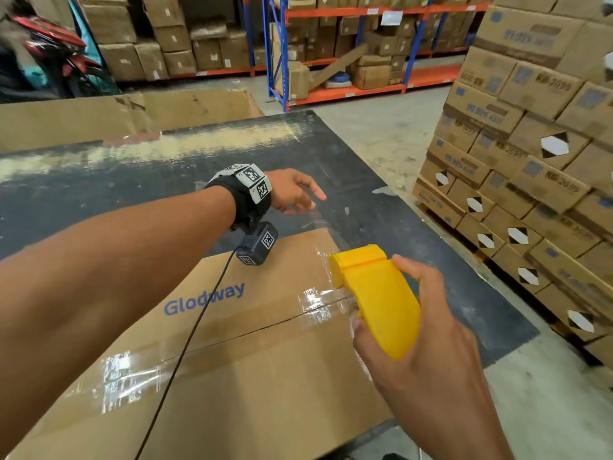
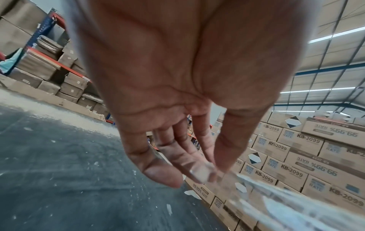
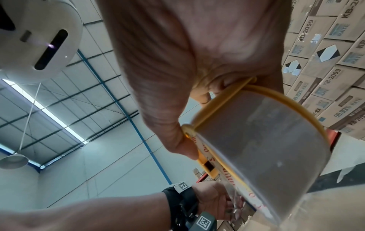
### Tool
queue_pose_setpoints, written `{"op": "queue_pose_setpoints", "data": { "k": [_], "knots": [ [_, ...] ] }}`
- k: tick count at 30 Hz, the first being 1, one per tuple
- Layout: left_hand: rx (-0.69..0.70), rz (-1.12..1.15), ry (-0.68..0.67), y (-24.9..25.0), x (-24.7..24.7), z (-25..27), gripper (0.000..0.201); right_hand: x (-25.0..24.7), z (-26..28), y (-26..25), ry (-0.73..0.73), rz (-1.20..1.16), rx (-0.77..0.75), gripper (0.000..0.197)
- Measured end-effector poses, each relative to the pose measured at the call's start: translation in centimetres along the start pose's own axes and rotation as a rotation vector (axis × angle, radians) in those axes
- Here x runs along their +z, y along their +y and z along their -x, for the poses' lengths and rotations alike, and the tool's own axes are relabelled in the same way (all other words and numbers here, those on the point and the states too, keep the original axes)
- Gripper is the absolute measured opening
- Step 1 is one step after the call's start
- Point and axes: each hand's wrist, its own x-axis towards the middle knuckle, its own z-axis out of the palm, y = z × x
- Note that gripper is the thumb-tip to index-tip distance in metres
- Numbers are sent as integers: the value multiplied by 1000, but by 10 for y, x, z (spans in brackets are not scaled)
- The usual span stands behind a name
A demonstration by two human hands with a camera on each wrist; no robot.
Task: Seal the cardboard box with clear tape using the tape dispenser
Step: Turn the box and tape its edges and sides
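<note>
A brown cardboard box (image 1: 232, 360) printed "Glodway" lies on the dark table (image 1: 116, 194), with clear tape along its centre seam. My right hand (image 1: 411, 293) grips the yellow tape dispenser (image 1: 374, 293) at the box's far right end, over the seam. In the right wrist view the dispenser (image 3: 199, 157) carries a clear tape roll (image 3: 260, 148). My left hand (image 1: 313, 202) reaches past the box's far corner. In the left wrist view its thumb and fingertips (image 2: 203, 171) pinch a strip of clear tape (image 2: 280, 201) that stretches back toward the dispenser.
Stacked KB-2099 cartons (image 1: 530, 161) stand close on the right, across a strip of floor. A large open carton (image 1: 132, 111) sits behind the table. Blue and orange shelving (image 1: 331, 44) full of boxes lines the back. The wrist camera cable (image 1: 185, 343) hangs over the box.
</note>
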Motion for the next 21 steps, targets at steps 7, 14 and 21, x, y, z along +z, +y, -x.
{"op": "queue_pose_setpoints", "data": {
  "k": [7,14,21],
  "knots": [
    [-31,14,-66,-9,-1,-11,31,1,-8,-1,-35,44,25,71],
    [-33,-93,-120,-12,8,-21,36,6,-13,4,-43,54,-1,74],
    [-58,-488,-105,3,32,-24,42,8,-14,9,-53,60,-12,68]
  ]
}}
